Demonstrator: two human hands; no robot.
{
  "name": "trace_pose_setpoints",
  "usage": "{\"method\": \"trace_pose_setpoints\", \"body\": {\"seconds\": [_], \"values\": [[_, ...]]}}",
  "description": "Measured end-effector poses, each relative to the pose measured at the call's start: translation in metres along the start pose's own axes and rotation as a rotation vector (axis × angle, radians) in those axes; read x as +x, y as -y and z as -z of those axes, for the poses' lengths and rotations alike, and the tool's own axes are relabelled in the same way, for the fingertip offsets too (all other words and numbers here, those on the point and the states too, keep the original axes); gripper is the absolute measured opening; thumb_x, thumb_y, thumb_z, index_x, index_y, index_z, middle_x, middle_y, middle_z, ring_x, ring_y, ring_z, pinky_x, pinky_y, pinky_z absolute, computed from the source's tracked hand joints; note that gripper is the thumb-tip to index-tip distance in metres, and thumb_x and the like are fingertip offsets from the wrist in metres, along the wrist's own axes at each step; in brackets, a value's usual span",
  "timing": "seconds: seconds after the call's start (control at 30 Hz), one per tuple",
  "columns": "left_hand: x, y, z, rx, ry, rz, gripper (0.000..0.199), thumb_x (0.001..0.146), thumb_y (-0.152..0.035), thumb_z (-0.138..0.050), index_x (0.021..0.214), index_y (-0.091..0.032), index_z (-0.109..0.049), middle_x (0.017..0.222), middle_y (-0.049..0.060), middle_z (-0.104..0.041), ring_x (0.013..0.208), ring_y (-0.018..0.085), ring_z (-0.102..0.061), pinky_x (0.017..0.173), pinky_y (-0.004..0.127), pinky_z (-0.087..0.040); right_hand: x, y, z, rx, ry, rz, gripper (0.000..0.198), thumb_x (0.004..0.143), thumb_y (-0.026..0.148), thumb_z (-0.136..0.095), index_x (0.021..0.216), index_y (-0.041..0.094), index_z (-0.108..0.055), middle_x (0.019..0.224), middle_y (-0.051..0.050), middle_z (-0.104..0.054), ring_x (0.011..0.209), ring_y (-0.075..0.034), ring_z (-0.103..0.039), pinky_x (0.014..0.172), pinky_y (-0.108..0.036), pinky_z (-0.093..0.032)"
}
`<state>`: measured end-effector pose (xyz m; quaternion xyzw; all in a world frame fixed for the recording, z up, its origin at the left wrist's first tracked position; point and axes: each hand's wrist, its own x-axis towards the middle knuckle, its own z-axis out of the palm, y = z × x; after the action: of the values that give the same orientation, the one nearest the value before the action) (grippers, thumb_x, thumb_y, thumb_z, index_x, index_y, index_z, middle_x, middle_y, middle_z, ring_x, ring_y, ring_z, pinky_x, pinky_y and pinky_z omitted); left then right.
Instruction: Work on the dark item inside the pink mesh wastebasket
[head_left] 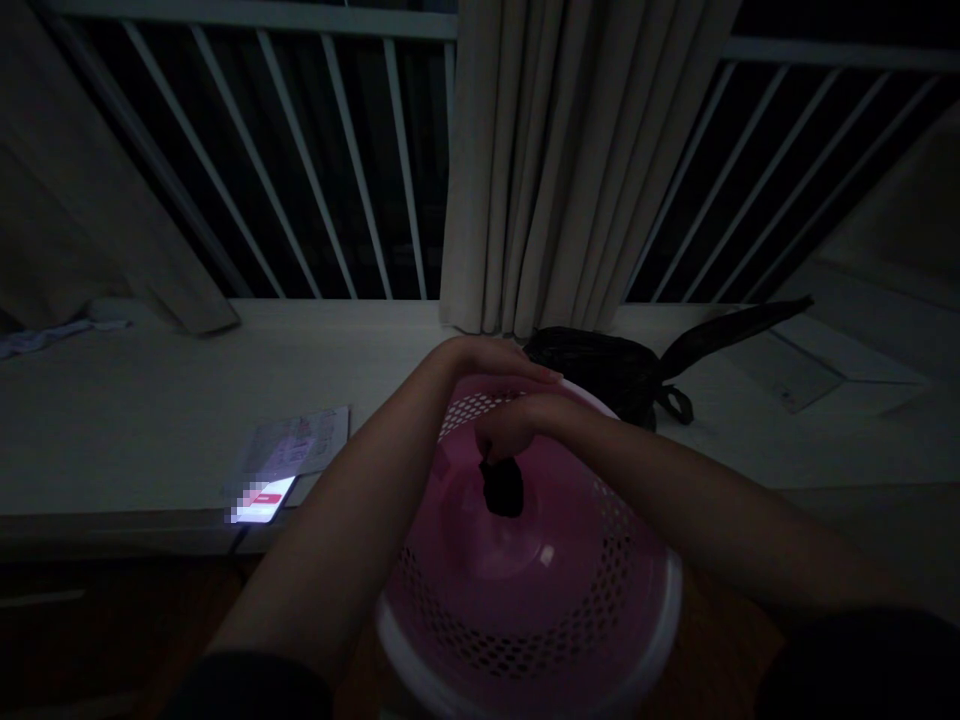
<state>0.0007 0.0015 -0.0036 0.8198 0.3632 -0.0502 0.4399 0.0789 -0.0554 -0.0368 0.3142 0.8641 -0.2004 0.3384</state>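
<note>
A: Where are your hands, and what do they hold?

B: Your left hand point(501, 357) lies over the far rim of the pink, round plastic basket point(562, 600) with hole-punched walls, fingers stretched along the edge; whether it clamps there, I can't tell. Your right hand point(508, 427) reaches inside, fingers closed on the top of a small, matte black bundle point(502, 488), which sits over the basket's middle. I can't tell whether it touches the bottom.

A: What could catch you out?

B: Your hold looks narrow, so the bundle could slip from your fingers. Pressing hard on the far rim might tip the basket, and pushing it away could shove the shiny black plastic bag point(600, 365) just behind it. The dim light makes your grip hard to judge. Mind your left forearm too: a sideways swing could knock the lit, flat phone point(264, 503) near the front edge of the long, pale ledge point(165, 420).

A: Any writing you could read?

B: None. The white paper sheet point(326, 440) beside the phone bears marks like handwriting, too faint to make out. The screen shows a red patch, partly blurred into blocks, and you'll find no legible brand.
</note>
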Motion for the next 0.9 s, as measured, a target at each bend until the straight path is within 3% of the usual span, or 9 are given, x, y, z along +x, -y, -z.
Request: {"method": "trace_pose_setpoints", "body": {"seconds": [0.5,0.73,0.9], "values": [[0.001,0.0017,0.0014,0.021,-0.006,-0.009,0.061,0.073,-0.07,-0.054,0.107,-0.022,-0.071,0.109,0.004,-0.072,0.104,0.026,-0.061,0.088,0.031,-0.045,-0.0059,0.0053,0.005,0.02,0.045,-0.048,0.028,0.081,0.022,-0.066,0.106,0.01,-0.066,0.083,-0.001,-0.061,0.075,-0.014,-0.055,0.07,-0.027,-0.039],[0.0012,0.0009,0.0016,0.025,-0.019,0.015,0.063,0.072,-0.069,-0.056,0.112,-0.023,-0.069,0.112,0.005,-0.071,0.106,0.027,-0.059,0.091,0.033,-0.044,-0.0052,0.0037,0.0037,0.051,0.0,-0.035,0.029,0.078,0.012,-0.064,0.107,0.01,-0.063,0.085,-0.001,-0.06,0.073,-0.012,-0.052,0.065,-0.026,-0.037],[0.0007,0.0,0.0,-0.003,0.002,0.0,0.062,0.073,-0.068,-0.056,0.11,-0.021,-0.07,0.111,0.006,-0.071,0.106,0.029,-0.059,0.091,0.034,-0.044,-0.0031,-0.0014,-0.0002,0.114,-0.112,-0.026,0.03,0.072,0.006,-0.062,0.101,0.015,-0.065,0.083,-0.002,-0.062,0.072,-0.014,-0.052,0.065,-0.028,-0.038]]}}
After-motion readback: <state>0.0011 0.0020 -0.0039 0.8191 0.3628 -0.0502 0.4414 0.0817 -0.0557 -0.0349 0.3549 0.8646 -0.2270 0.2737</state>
